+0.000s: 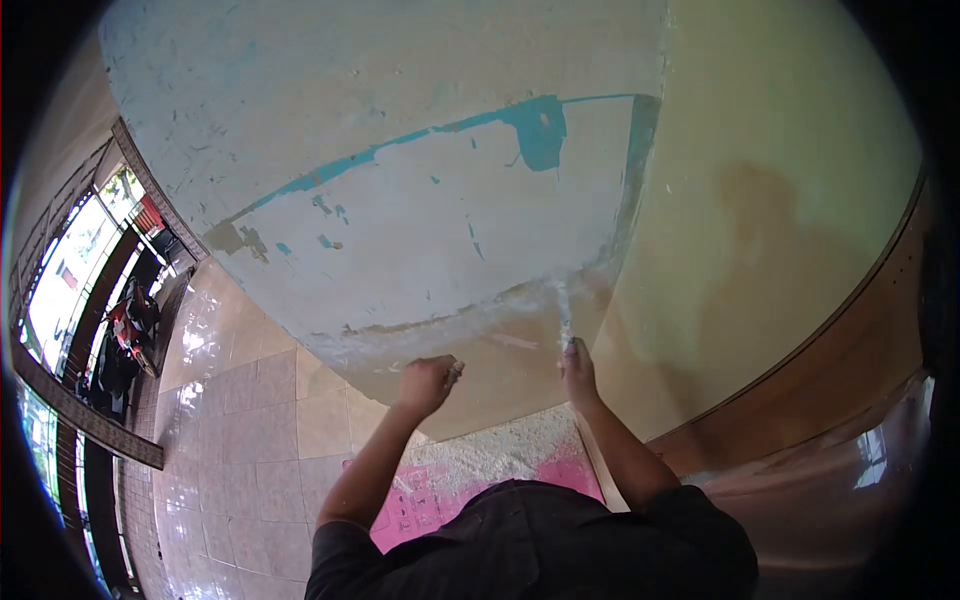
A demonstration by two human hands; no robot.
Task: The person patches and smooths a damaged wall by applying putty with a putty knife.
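My right hand (578, 375) is closed round the handle of a scraper (565, 312). Its narrow pale blade points up against the wall (420, 230), near the corner, at the lower edge of a whitish scraped area. Turquoise paint (540, 130) shows as a strip and a larger patch along that area's top. My left hand (430, 385) is curled into a fist before the lower wall, left of the scraper. Whether anything lies inside its fingers I cannot make out. Below both hands a pink sheet (425, 500) lies on the floor, covered with pale flakes (500, 450).
A yellowish side wall (770, 230) meets the scraped wall at a corner on the right. Brown wood panelling (840, 340) runs beside it. Shiny floor tiles (245, 430) stretch left towards a barred opening, where a red motorbike (130, 325) stands.
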